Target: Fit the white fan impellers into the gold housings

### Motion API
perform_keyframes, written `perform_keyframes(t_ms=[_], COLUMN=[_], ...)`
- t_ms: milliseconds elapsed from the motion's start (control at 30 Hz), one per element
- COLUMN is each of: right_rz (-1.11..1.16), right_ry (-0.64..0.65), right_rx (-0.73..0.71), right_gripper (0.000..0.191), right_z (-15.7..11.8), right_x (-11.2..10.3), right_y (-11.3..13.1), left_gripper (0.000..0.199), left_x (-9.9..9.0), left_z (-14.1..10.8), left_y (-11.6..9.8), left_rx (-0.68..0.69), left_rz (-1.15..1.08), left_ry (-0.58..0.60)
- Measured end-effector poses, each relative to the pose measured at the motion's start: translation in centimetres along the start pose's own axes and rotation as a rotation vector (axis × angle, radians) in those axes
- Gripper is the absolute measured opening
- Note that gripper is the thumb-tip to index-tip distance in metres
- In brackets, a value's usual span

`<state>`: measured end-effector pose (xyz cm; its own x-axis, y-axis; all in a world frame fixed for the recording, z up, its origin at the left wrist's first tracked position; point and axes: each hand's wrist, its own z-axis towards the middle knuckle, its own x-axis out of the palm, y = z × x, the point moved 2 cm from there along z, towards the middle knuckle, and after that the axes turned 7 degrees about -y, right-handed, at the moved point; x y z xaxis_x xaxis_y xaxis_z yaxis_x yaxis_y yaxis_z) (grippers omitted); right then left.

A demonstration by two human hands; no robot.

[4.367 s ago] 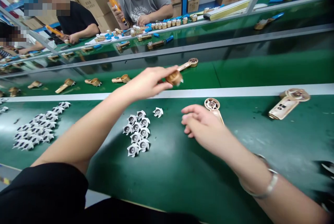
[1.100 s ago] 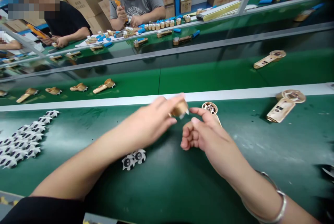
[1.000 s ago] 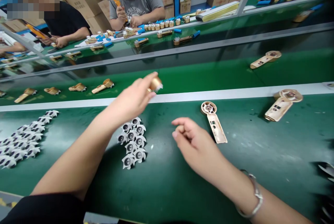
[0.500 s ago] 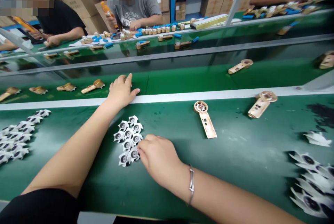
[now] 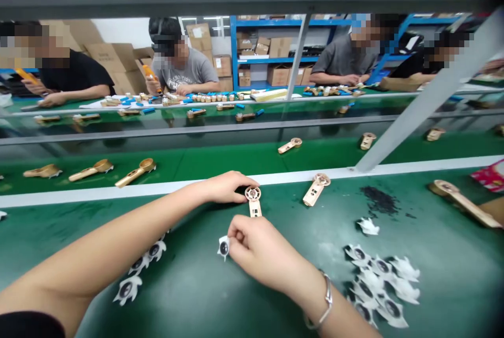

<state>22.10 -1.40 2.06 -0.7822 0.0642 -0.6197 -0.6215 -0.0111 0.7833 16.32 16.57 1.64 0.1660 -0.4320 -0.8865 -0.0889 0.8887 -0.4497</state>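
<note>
A white plastic impeller (image 5: 224,247) with a dark hub sits at the fingertips of the right hand (image 5: 263,253), over the green desk (image 5: 441,270). Just above, the left hand (image 5: 222,187) has its fingers against the round head of a tan plastic housing (image 5: 254,207), which lies on the desk with its slotted handle pointing toward the right hand. The hands are close but apart. More impellers lie in a group under the left forearm (image 5: 154,250) and in a loose pile (image 5: 374,285) to the right, past a second housing (image 5: 315,190).
</note>
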Motion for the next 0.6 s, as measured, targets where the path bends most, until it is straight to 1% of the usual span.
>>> perform_keyframes(t_ms=[33,67,100,133,233,267,333,467,600], right_rz=[0.028,0.051,0.069,0.082,0.104,0.116,0.152,0.249,0.339], right_ry=[-0.030,-0.061,-0.092,-0.121,-0.160,-0.147,-0.088,0.056,0.124], right_rx=[0.024,0.047,0.068,0.089,0.140,0.153,0.169,0.190,0.229], right_gripper=[0.009,0.010,0.011,0.011,0.011,0.011,0.011,0.008,0.010], right_z=[0.1,0.2,0.2,0.3,0.2,0.0,-0.3,-0.8,-1.0], right_x=[-0.5,-0.9,-1.2,-1.3,-1.3,-1.3,-1.2,-1.2,-1.5], right_y=[-0.5,-0.8,-1.1,-1.4,-1.7,-1.8,-2.0,-2.3,-2.2], left_gripper=[0.030,0.027,0.028,0.034,0.073,0.081,0.088,0.081,0.075], left_x=[-0.1,-0.3,-0.5,-0.5,0.0,0.4,1.4,2.6,3.4], left_z=[-0.3,-0.8,-1.4,-2.0,-3.1,-3.0,-2.5,-1.2,-1.7], left_y=[0.1,0.1,0.1,0.1,-0.3,-0.5,-0.8,-1.9,-3.8], left_rx=[-0.011,-0.028,-0.047,-0.064,-0.064,-0.048,-0.006,0.065,0.081], left_rz=[-0.008,-0.013,-0.015,-0.016,-0.030,-0.040,-0.066,-0.105,-0.121], left_ry=[-0.001,-0.006,-0.012,-0.016,0.000,0.016,0.058,0.141,0.189])
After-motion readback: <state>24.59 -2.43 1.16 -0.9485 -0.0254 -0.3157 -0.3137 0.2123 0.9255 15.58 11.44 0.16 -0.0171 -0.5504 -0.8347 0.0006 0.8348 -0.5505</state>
